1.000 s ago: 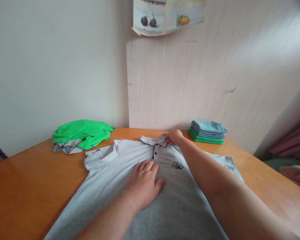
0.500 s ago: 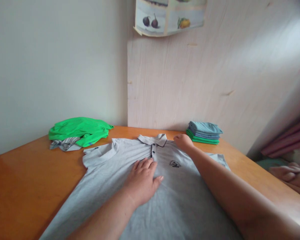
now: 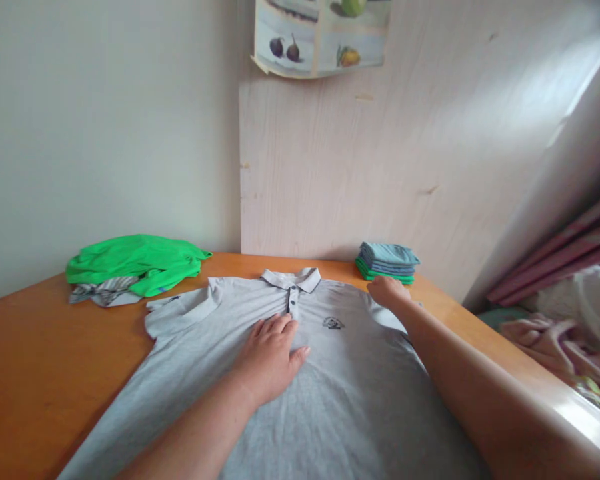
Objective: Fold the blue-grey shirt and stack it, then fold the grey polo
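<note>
Grey shirt (image 3: 350, 393) lies spread face up on the orange-brown table (image 3: 30, 373), collar (image 3: 307, 280) at the far end, hem running out of view toward me; I take the shirt as landmark. My left hand (image 3: 270, 357) rests palm down on its chest, just below the dark buttons (image 3: 293, 297), fingers slightly spread, grasping nothing. My right hand (image 3: 387, 293) is at the shirt's far right shoulder, fingers curled under; cannot tell whether cloth is pinched in them. My right forearm crosses the shirt's right side and hides part of the sleeve there. Opposite sleeve (image 3: 185, 310) lies out to the left, creased, a small dark mark near its edge. Dark printed badge (image 3: 333, 323) on the chest, to the right of the buttons. Beyond the shirt's left shoulder, a loose bright green garment (image 3: 135, 257) is heaped over a striped cloth (image 3: 105, 290). Beyond its right shoulder, near my right hand, a neat folded stack (image 3: 387, 260), blue-grey layers over green ones. Behind the shirt stands a pale board (image 3: 305, 167) with a sheet of fruit pictures (image 3: 325, 40) high on it. Well off to the shirt's right, pink fabric (image 3: 555, 247) hangs above crumpled cloths (image 3: 565, 340).
</note>
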`<state>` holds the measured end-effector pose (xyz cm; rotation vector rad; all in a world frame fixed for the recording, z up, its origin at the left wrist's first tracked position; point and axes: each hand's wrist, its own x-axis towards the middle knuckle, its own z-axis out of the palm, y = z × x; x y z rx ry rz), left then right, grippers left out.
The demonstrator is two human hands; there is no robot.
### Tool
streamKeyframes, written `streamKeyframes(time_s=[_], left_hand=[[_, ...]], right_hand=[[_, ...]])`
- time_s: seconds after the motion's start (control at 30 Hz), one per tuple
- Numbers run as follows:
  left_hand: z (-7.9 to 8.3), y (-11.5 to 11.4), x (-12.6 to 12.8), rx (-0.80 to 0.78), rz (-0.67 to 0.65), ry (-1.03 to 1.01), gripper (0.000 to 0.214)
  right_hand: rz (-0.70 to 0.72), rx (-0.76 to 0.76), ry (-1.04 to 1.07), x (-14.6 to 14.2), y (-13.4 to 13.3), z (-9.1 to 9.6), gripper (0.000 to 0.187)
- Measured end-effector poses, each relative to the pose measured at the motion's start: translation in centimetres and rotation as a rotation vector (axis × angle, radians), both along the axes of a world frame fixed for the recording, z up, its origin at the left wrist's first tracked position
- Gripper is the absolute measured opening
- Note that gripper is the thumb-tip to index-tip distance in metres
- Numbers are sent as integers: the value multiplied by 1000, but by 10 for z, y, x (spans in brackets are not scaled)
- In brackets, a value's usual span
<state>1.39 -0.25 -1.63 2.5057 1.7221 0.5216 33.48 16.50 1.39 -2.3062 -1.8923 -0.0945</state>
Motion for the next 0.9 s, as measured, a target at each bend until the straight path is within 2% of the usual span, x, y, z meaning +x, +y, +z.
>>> streamKeyframes(time_s=[0.23,0.33,0.43,0.53,0.73,0.8,0.9], left_hand=[[2,0,1,-3,4,11,56],[1,0,0,-1,7,5,56],[0,1,0,6,6,13,56],[0,1,-1,12,-3,13,56],[0,0,-1,-1,-8,14,59],[0,0,0,4,-11,17,59],[0,1,0,10,-12,15,59]], right_hand=[[-80,-42,-54,22,-21,-13,50],[-115,-55,-54,28,-23,-10,51],[-128,-35,-73,22,-21,-2,45],[-37,-8,-85,0,-18,4,43],[368,-44,-77,-50,-14,-7,37],[416,-78,-87,-60,-12,-12,38],[415,-93,-108,-72,-6,-15,44]])
